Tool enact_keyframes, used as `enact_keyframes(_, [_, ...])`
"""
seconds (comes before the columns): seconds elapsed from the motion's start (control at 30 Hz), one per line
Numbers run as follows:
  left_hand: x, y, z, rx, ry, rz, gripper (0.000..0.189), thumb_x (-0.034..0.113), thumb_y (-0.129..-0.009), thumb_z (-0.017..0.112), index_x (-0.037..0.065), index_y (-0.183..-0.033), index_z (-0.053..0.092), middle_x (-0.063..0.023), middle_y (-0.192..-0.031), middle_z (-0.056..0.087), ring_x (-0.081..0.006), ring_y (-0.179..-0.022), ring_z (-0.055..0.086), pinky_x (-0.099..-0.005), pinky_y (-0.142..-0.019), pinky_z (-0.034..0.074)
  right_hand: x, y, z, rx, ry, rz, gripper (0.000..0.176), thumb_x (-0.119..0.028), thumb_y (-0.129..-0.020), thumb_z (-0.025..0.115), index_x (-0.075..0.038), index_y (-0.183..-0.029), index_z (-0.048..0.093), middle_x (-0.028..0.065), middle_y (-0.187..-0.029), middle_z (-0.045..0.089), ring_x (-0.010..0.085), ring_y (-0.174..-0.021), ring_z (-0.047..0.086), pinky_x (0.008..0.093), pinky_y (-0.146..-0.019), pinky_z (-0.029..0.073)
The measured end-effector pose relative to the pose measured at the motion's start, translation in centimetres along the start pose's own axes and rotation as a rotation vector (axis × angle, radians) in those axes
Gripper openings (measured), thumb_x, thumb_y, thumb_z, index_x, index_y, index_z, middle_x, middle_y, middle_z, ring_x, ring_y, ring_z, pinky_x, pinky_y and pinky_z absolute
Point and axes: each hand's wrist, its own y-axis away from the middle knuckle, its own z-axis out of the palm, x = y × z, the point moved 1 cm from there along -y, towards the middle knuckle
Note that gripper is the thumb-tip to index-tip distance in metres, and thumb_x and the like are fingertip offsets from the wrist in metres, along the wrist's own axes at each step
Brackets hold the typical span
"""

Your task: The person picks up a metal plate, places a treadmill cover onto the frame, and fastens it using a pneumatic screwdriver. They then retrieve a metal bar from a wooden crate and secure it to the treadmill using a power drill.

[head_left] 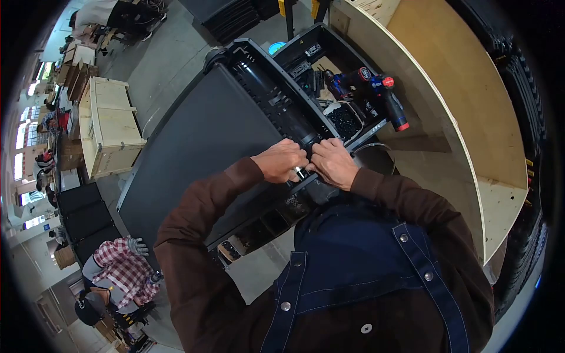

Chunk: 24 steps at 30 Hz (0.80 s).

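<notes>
My left hand (282,160) is closed, its fingers curled down at the near end of a dark machine frame. Beside it, my right hand (334,163) is also closed, with fingers bent over the frame's end. A small shiny metal piece (301,172) shows between the two hands; what either hand grips is mostly hidden under the fingers. From the hands a black roller (253,72) runs away along the frame. To its left stretches a wide, dark flat belt (200,123), which looks like a treadmill's.
Right of the roller, an open tray (286,59) holds power drills (338,85) and a container of small black parts (344,120). A curved plywood panel (435,88) stands at right. Wooden crates (112,117) and a person in a plaid shirt (123,270) are at left.
</notes>
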Motion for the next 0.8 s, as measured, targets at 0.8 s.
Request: enact_keyframes(0.8, [1.4, -0.2, 0.0, 0.037, -0.048, -0.158, 0.038, 0.021, -0.069, 0.08, 0.012, -0.105, 0.073, -0.0018, -0.095, 0.063, -0.0211, -0.103, 0.058, -0.0362, -0.1, 0.038, 21.8, 16.1, -12.2, 0.221, -0.313, 0.863, 0.047, -0.015, -0.079, 0.074, 0.001, -0.121, 0.061, 0.0128, -0.102, 0.07, 0.0234, -0.094, 0.066, 0.0362, -0.088, 0.051])
